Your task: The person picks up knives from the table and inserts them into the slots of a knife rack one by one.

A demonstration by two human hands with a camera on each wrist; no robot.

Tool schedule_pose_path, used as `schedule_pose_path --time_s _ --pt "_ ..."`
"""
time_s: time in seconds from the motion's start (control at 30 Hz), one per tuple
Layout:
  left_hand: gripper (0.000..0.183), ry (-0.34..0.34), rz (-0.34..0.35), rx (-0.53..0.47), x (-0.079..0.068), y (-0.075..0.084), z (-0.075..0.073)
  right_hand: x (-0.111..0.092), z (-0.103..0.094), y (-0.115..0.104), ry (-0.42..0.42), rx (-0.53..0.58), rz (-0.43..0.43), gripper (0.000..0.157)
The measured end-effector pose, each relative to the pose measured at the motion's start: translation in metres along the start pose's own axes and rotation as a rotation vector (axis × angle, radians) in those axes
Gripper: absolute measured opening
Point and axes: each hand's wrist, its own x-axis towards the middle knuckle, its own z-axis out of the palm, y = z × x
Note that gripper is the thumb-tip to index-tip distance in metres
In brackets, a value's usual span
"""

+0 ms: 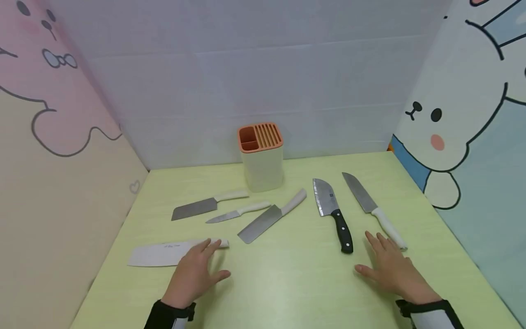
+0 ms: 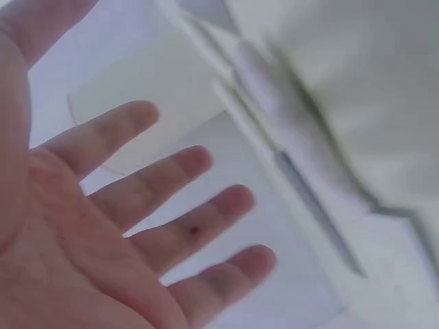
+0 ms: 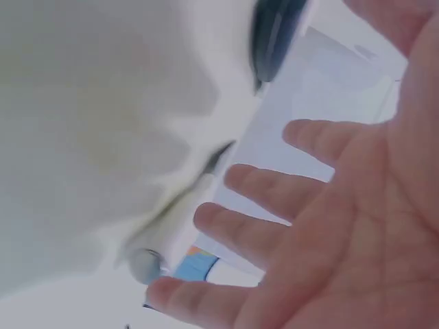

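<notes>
My left hand (image 1: 195, 276), fingers spread and empty, is over the handle end of a broad kitchen knife (image 1: 154, 254) and hides part of it. Its palm and spread fingers fill the left of the left wrist view. My right hand (image 1: 392, 269) has its fingers spread too, holding nothing, beside the white handle of a chef's knife (image 1: 361, 194). A black-handled knife (image 1: 342, 230) lies just left of that hand. Between the hands and farther back lie a white-handled cleaver (image 1: 263, 223), a small paring knife (image 1: 230, 214) and another white-handled cleaver (image 1: 197, 209).
A cream knife block (image 1: 263, 171) with an orange slotted top stands at the back of the pale green table (image 1: 279, 292), close to the white back wall (image 1: 263, 77). Side panels with cartoon animals (image 1: 464, 114) flank the table left and right.
</notes>
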Motion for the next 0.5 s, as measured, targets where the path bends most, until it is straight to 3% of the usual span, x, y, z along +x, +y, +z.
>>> schedule_pose_path --time_s 0.13,0.3,0.4,0.5 --pt "0.081 0.119 0.082 -0.025 0.028 0.0 -0.023 0.006 -0.013 0.0 0.082 0.026 -0.064 0.1" --pt "0.09 0.26 0.232 -0.034 0.076 0.0 -0.046 0.017 -0.023 -0.005 0.125 0.033 -0.105 0.1" --pt "0.097 0.319 0.297 -0.043 0.103 0.001 -0.055 0.024 -0.025 -0.007 0.162 0.051 -0.15 0.098" --pt "0.103 0.333 0.332 -0.035 0.129 0.003 -0.061 0.031 -0.023 -0.007 0.165 0.082 -0.189 0.095"
